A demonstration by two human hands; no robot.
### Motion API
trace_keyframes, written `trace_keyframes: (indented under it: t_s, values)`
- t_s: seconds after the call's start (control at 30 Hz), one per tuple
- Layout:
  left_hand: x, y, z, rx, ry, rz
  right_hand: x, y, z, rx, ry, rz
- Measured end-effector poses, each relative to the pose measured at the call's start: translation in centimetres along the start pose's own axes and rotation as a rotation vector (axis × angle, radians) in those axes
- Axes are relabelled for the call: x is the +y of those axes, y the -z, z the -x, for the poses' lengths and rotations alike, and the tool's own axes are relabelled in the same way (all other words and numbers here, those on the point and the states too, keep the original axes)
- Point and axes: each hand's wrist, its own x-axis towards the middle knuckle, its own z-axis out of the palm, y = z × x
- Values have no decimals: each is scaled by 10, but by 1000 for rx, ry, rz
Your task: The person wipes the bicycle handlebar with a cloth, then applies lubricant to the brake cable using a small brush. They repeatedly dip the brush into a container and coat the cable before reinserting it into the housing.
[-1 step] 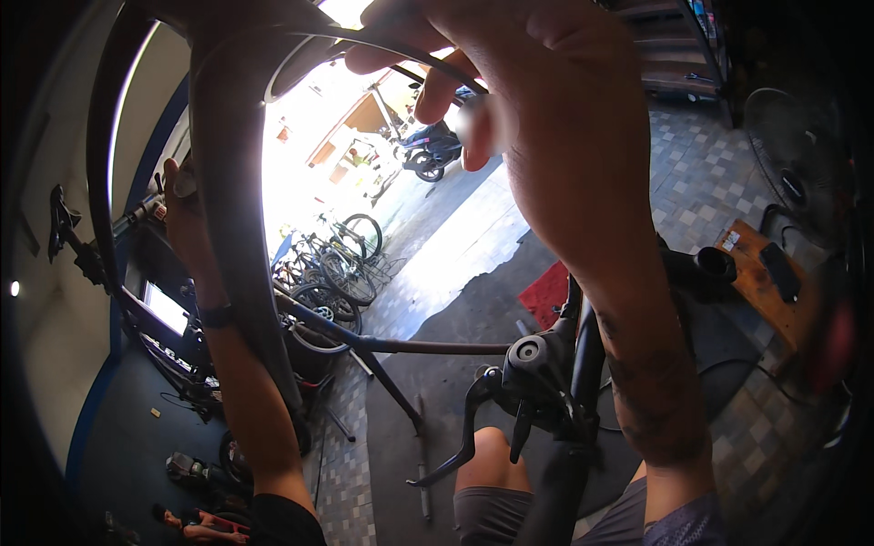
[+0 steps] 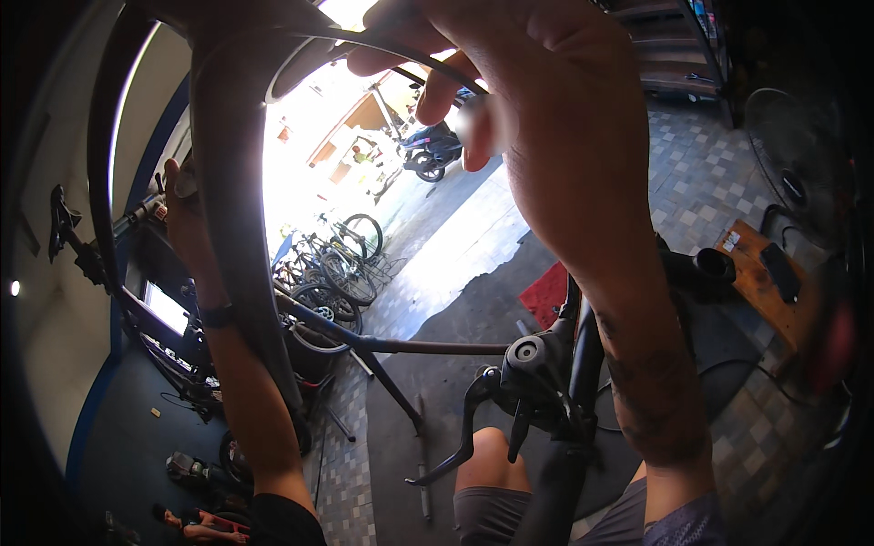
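Note:
A dark bicycle frame tube (image 2: 232,209) rises close in front of me on the left, with a curved dark fork-like piece (image 2: 102,155) beyond it. From its top a thin dark cable (image 2: 382,41) arcs right, into the curled fingers of my right hand (image 2: 555,100), which are closed on it; a blurred patch covers one fingertip. My left hand (image 2: 187,223) is raised behind the tube, its fingers mostly hidden, so its grip is unclear. Lower down, a black brake lever (image 2: 464,437) hangs from a handlebar (image 2: 583,391) beside a round-capped black part (image 2: 528,355).
A repair-stand leg (image 2: 391,391) crosses the black mat (image 2: 391,473). Parked bicycles (image 2: 337,273) and a scooter (image 2: 430,155) stand toward the bright doorway. At right are a wooden board (image 2: 760,273) with a dark phone-like object (image 2: 779,271) and a fan (image 2: 787,155). A red cloth (image 2: 544,296) lies on the mat.

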Motion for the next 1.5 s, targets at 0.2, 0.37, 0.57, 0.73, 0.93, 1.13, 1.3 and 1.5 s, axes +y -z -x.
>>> trace_keyframes:
  t_s: [0.2, 0.37, 0.57, 0.73, 0.93, 1.13, 1.3, 1.5]
  values:
    - [-8, -14, -7, -7, 33, 10, 10, -4, -7, 0, 4, 2]
    - [-8, -20, -3, -64, 102, 109, 17, -4, -14, 2, -3, -22]
    - [-5, -20, 0, -29, 52, 92, 14, -2, -14, 18, -46, -52]
    - [-5, -17, 2, -106, 128, 127, 12, -9, -10, 20, -46, -9]
    - [-2, -17, 6, -90, 125, 157, -1, -6, -13, 23, -137, -23]
    - [-1, -17, 4, -81, 134, 193, 5, -11, -14, 212, -203, -24]
    - [2, -19, 3, -77, 145, 234, 22, -15, -15, 143, -27, 54]
    - [5, -19, 3, -69, 162, 290, 9, 2, -20, -11, -239, -89]
